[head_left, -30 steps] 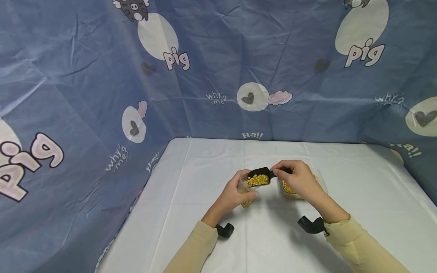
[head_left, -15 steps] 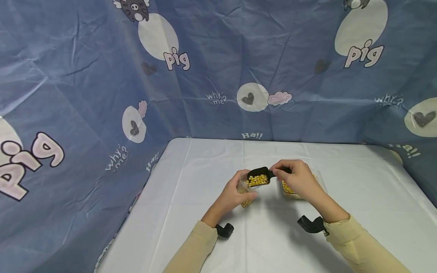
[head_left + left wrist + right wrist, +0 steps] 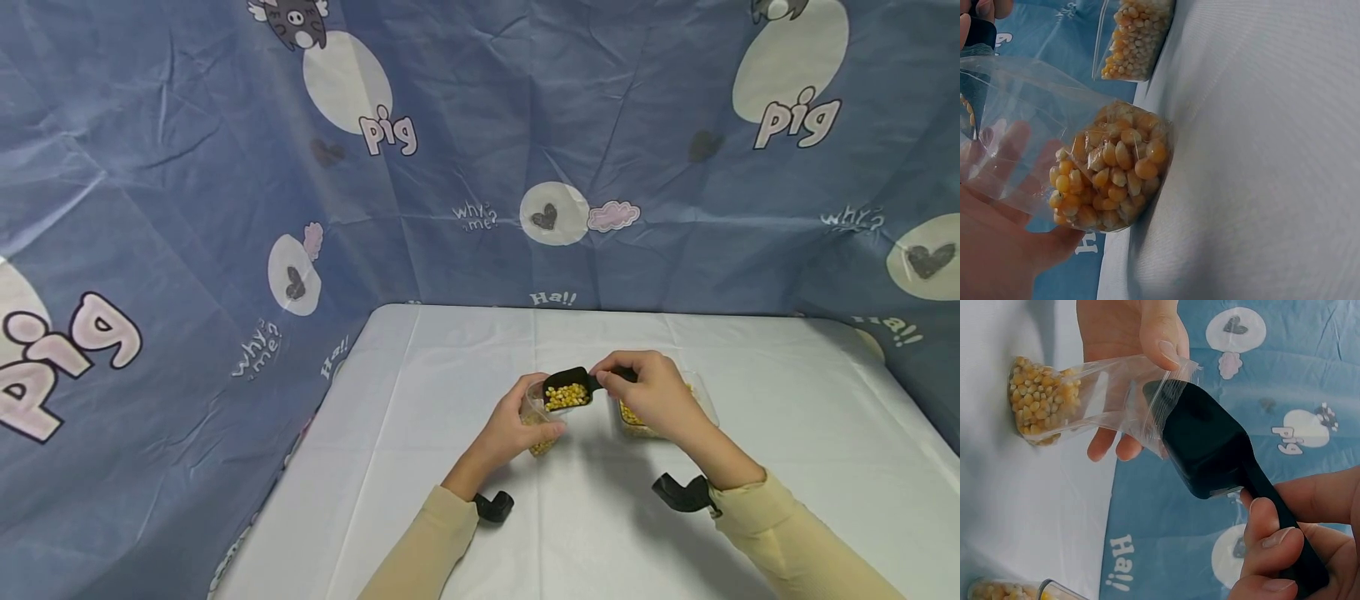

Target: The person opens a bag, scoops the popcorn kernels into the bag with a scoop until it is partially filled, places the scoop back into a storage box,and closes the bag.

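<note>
My left hand (image 3: pixel 510 425) holds a clear plastic zip bag (image 3: pixel 1119 384) upright near its mouth, thumb on one side and fingers on the other. Yellow corn kernels (image 3: pixel 1113 172) fill the bottom of the bag, which is at or just above the table. Between thumb and fingers my right hand (image 3: pixel 656 396) grips the handle of a black scoop (image 3: pixel 1210 437). Its blade carries more corn kernels (image 3: pixel 567 397). The scoop's front edge sits inside the bag's mouth, tilted down towards it.
A clear rectangular container (image 3: pixel 636 430) of corn kernels stands behind my right hand, partly hidden by it. A white cloth (image 3: pixel 420 500) covers the table. Blue printed fabric (image 3: pixel 450 267) hangs behind and to the left. Both wrists carry black camera mounts (image 3: pixel 495 507).
Both hands stay almost still, the scoop remaining at the bag's mouth. The heap of kernels on the scoop looks slightly smaller than a second ago.
</note>
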